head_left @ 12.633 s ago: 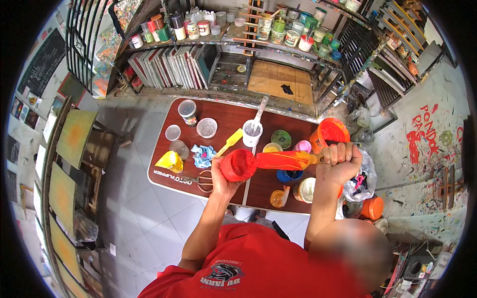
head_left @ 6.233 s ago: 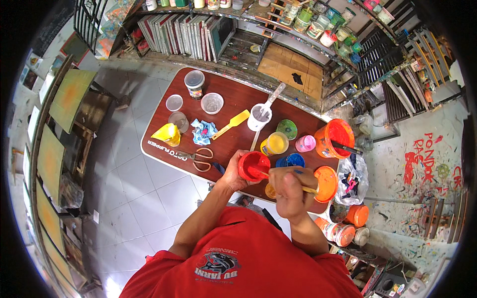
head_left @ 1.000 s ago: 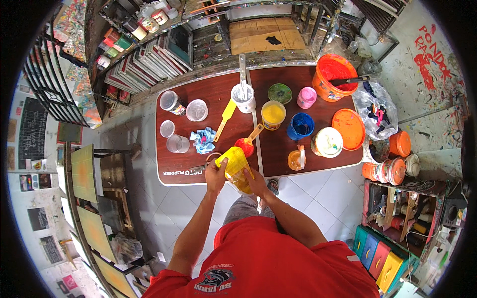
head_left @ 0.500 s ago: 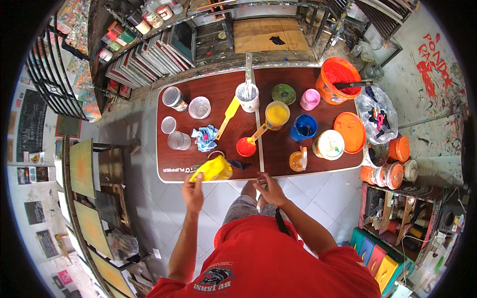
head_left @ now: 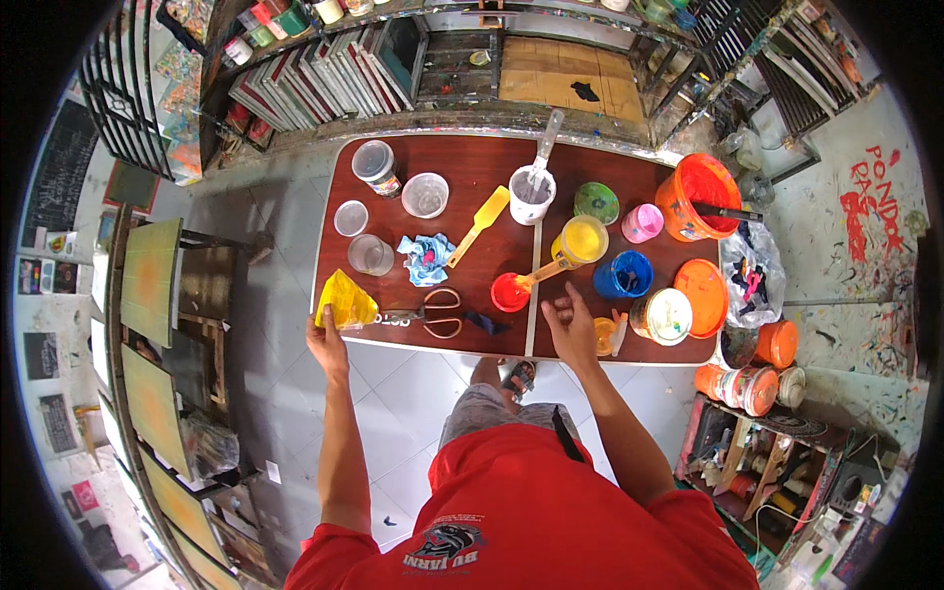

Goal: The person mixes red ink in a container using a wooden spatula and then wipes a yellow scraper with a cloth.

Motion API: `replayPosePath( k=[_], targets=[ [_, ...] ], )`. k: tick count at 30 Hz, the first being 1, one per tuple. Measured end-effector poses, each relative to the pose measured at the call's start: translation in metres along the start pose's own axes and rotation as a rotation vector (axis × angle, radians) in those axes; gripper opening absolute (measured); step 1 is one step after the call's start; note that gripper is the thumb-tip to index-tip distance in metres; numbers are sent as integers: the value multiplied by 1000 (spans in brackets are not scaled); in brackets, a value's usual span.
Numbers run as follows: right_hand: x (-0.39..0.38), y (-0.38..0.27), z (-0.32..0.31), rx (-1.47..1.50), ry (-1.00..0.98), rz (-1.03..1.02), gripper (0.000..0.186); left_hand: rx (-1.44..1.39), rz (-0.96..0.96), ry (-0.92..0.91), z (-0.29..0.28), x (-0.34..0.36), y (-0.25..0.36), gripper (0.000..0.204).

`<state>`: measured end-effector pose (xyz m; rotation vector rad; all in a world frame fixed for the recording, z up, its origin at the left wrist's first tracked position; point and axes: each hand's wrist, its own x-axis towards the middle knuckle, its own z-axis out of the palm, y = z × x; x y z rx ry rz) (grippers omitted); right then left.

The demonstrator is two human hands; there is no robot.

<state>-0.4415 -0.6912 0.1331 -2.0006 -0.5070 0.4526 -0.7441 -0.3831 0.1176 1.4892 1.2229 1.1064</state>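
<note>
My left hand [head_left: 329,342] grips a crumpled yellow plastic packet [head_left: 346,301] at the table's near left corner. My right hand [head_left: 572,329] hovers over the near edge with fingers apart and nothing in it. Close to that hand are an orange-yellow jar [head_left: 602,337] and a small cup of red paint [head_left: 509,293] with a yellow-smeared stick across it. Scissors [head_left: 442,313] with brown handles lie to the right of the packet. A blue crumpled cloth [head_left: 426,261] and a yellow spatula [head_left: 480,226] lie beyond them.
Clear plastic cups [head_left: 371,255] stand on the left of the brown table [head_left: 452,162]. Pots of yellow [head_left: 582,239], blue [head_left: 624,275] and white [head_left: 662,317] paint, plus an orange bucket [head_left: 696,197], crowd the right. A rack of panels [head_left: 152,285] stands at left.
My left hand has carried the yellow packet left to the table corner, uncovering the scissors. My right hand has moved forward over the table edge. The view has shifted slightly.
</note>
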Motion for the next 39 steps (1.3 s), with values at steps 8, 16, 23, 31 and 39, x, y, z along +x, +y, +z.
replayPosePath(
  k=[8,16,23,31,39],
  targets=[
    [55,-25,18,-62,-24,-97,31,50,-56,-3,8,17,-19,32],
    [50,-58,18,-109,-141,-200,17,53,-107,63,6,1,-24,31],
    [38,-74,8,-231,-118,-467,14,69,-152,118,6,-25,-32,41],
    [31,-95,1,-271,-83,-522,12,279,-170,192,78,-133,-46,36],
    [37,-49,20,-294,-106,-479,13,366,38,-546,192,-157,-8,95]
  ],
)
